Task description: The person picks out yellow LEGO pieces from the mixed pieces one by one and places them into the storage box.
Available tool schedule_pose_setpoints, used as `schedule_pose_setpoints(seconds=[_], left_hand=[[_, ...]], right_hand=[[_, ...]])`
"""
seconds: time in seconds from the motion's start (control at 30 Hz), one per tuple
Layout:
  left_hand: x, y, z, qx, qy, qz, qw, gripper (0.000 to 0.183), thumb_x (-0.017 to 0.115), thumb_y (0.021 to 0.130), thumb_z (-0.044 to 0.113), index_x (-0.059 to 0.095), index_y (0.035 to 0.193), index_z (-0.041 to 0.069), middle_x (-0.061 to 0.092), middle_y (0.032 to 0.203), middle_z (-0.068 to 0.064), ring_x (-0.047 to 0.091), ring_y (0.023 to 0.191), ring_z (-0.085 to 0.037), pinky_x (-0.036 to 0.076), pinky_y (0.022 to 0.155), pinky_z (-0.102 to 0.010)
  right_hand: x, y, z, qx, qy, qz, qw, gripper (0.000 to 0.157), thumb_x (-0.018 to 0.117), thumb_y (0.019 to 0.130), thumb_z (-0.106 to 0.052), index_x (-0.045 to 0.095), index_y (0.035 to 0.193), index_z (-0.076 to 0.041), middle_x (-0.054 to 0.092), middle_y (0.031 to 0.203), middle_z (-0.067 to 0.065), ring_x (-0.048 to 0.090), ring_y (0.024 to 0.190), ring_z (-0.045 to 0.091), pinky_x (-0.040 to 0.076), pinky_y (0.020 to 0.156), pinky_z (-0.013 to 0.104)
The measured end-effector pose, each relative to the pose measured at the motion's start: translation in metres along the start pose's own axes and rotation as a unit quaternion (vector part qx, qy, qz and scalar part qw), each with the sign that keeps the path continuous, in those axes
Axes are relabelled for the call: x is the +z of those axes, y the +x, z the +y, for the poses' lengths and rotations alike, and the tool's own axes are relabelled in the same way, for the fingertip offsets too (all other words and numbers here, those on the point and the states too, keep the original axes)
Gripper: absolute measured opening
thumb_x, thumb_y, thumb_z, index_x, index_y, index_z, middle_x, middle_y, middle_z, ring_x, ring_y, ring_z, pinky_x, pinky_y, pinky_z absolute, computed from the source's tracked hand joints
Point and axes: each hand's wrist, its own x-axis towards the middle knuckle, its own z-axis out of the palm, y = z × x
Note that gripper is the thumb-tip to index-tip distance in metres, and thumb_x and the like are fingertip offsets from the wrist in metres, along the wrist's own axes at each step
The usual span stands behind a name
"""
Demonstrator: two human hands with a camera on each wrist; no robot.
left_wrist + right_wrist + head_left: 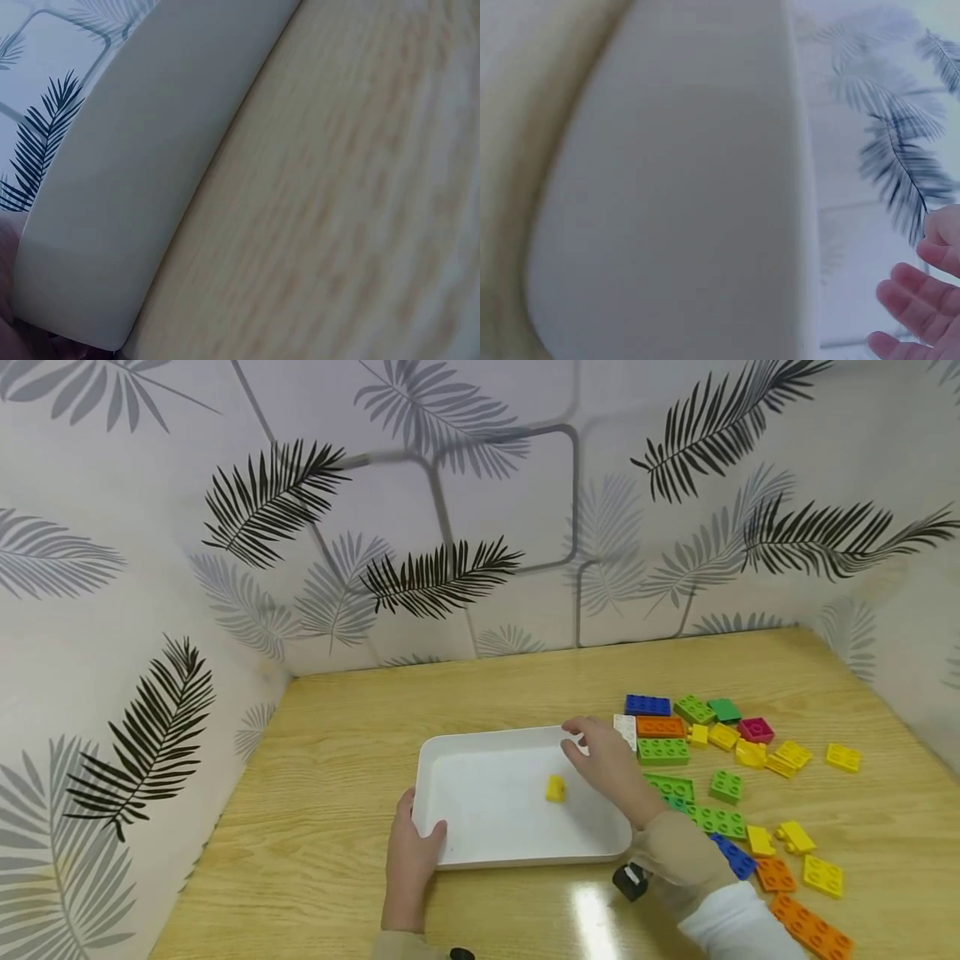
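A white tray (480,806) lies on the wooden table, with one small yellow building brick (555,788) inside, right of the middle. My left hand (414,847) grips the tray's left side, thumb over the rim and fingers outside. In the left wrist view the tray's outer wall (142,172) fills much of the picture, with a bit of the hand at the lower left. Over the tray's right end is my right hand (606,768), its fingers loosely bent and holding nothing. The right wrist view shows those fingers (922,300) apart beyond the tray wall (675,187).
Many loose bricks lie right of the tray, among them a blue brick (648,705), an orange brick (660,727), a magenta brick (755,730) and a long orange brick (812,928). A leaf-patterned cloth (510,510) rises behind the wooden table (322,777).
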Motion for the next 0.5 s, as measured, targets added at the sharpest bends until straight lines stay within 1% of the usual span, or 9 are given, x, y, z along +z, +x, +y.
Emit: schedule_pose_setpoints(seconds=[0.1,0.2,0.37,0.43,0.5], left_hand=[[0.0,0.0,0.0,-0.002,-0.003,-0.001,1.0,0.064,0.062,0.079,0.004,0.031,0.134,-0.004,0.037,0.132,-0.026,0.034,0.121,-0.041,0.027,0.098,-0.05],[0.001,0.0,0.0,-0.006,-0.004,-0.002,1.0,0.064,0.062,0.079,0.005,0.031,0.134,-0.004,0.037,0.132,-0.026,0.034,0.121,-0.041,0.027,0.098,-0.05],[0.001,0.001,0.0,-0.013,-0.003,-0.003,0.9999,0.064,0.062,0.079,0.006,0.03,0.134,-0.003,0.037,0.133,-0.026,0.034,0.122,-0.04,0.027,0.098,-0.05],[0.001,0.001,-0.001,-0.016,-0.003,-0.003,0.9999,0.065,0.062,0.079,0.006,0.03,0.135,-0.002,0.036,0.133,-0.026,0.033,0.122,-0.04,0.026,0.099,-0.05],[0.001,0.0,0.0,-0.017,-0.003,-0.003,0.9999,0.065,0.062,0.079,0.006,0.03,0.135,-0.002,0.036,0.134,-0.026,0.033,0.122,-0.04,0.026,0.099,-0.05]], right_hand=[[-0.011,0.001,0.007,0.008,0.008,0.032,0.999,0.025,0.058,0.086,-0.011,0.059,0.108,0.0,0.059,0.104,0.015,0.056,0.089,0.028,0.048,0.074,0.038],[-0.021,0.001,0.019,0.016,0.015,0.048,0.999,0.024,0.056,0.086,-0.009,0.058,0.108,0.002,0.058,0.104,0.018,0.055,0.089,0.03,0.047,0.074,0.04],[-0.034,-0.002,0.04,0.009,0.011,0.058,0.998,0.024,0.053,0.086,-0.005,0.057,0.106,0.007,0.057,0.1,0.023,0.055,0.087,0.035,0.046,0.073,0.044],[-0.038,-0.003,0.048,0.017,0.0,0.052,0.998,0.025,0.053,0.086,-0.006,0.056,0.107,0.007,0.056,0.101,0.024,0.054,0.089,0.036,0.046,0.075,0.046],[-0.043,-0.006,0.056,0.034,-0.009,0.044,0.998,0.026,0.053,0.087,-0.006,0.055,0.109,0.008,0.056,0.103,0.025,0.054,0.091,0.036,0.045,0.077,0.047]])
